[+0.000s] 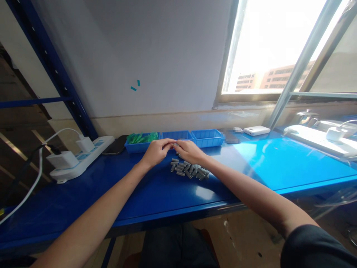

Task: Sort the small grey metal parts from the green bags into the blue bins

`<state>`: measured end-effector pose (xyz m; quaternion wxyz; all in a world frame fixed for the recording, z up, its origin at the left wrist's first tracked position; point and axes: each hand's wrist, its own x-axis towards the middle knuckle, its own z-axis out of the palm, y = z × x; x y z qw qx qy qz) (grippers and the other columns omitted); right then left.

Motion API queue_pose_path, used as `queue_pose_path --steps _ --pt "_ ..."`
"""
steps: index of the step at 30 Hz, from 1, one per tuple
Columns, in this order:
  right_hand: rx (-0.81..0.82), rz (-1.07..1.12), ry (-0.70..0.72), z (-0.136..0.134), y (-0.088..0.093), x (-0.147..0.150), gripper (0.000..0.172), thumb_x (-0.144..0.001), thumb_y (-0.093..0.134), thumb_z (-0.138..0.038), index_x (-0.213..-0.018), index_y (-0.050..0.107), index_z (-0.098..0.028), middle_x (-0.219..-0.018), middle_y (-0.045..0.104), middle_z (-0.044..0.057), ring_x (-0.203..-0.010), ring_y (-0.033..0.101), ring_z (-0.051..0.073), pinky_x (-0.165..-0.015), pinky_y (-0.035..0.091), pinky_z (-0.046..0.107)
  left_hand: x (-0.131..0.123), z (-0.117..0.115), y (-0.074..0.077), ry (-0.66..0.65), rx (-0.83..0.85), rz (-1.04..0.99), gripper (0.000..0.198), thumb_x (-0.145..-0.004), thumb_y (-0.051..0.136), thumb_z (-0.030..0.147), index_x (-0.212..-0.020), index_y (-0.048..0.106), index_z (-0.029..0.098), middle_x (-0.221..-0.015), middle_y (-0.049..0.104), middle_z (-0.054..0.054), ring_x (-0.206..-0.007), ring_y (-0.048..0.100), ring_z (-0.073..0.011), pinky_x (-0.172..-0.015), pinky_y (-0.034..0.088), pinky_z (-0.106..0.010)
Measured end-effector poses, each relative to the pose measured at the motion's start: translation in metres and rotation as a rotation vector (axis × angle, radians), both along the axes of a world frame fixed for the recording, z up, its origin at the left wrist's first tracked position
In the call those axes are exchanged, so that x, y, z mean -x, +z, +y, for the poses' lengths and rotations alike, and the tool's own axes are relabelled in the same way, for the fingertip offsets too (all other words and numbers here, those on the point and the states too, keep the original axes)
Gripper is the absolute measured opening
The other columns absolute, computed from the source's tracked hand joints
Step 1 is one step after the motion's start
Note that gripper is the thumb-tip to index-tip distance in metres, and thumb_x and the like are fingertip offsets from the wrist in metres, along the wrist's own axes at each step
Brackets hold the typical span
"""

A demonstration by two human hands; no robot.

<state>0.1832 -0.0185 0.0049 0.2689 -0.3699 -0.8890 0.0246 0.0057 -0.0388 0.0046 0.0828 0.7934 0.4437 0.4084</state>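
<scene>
My left hand (156, 150) and my right hand (189, 150) meet fingertip to fingertip above the blue table (156, 193), both pinched closed on a small part I cannot make out. Just under and in front of my right hand lies a pile of several small grey cylindrical pieces (189, 169). Behind the hands stands a row of three blue bins: the left bin (131, 147) holds green parts (141, 138), the middle bin (177, 134) and the right bin (208, 138) show nothing inside from here.
A white power strip (80, 159) with plugged-in adapters and cables lies at the left, a dark phone (113, 148) beside it. A white power bank (256, 130) sits near the window. Another white strip with a charger (320, 139) lies far right. Blue shelving upright (55, 70) stands left.
</scene>
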Motion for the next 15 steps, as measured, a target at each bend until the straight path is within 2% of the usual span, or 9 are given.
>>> queue_pose_path --steps 5,11,15 --pt "-0.021 -0.007 0.017 0.0001 -0.0012 0.0019 0.035 -0.099 0.033 -0.03 -0.081 0.059 -0.017 -0.079 0.065 0.005 -0.074 0.057 0.014 -0.067 0.032 0.024 -0.0015 -0.0018 -0.0001 0.02 -0.002 -0.022 0.024 -0.087 0.049 0.027 -0.098 0.069 0.019 -0.09 0.075 -0.003 -0.08 0.069 -0.0169 -0.076 0.052 -0.025" --pt "-0.053 -0.046 -0.002 -0.0001 -0.0004 0.0005 0.028 -0.098 0.035 -0.027 -0.084 0.057 -0.017 -0.083 0.066 0.005 -0.077 0.058 0.015 -0.068 0.034 0.024 -0.0017 -0.0016 -0.0001 -0.02 0.093 -0.111 0.022 -0.086 0.052 0.03 -0.097 0.066 0.017 -0.081 0.073 -0.003 -0.076 0.069 -0.0182 -0.077 0.054 -0.029" --pt "-0.052 -0.089 -0.002 -0.0022 0.0016 -0.0001 0.029 -0.099 0.033 -0.029 -0.087 0.056 -0.017 -0.086 0.067 0.006 -0.08 0.06 0.015 -0.069 0.035 0.024 -0.0002 0.0017 -0.0002 -0.062 0.127 -0.161 0.022 -0.083 0.055 0.032 -0.094 0.065 0.016 -0.09 0.073 -0.006 -0.084 0.069 -0.0201 -0.082 0.054 -0.032"
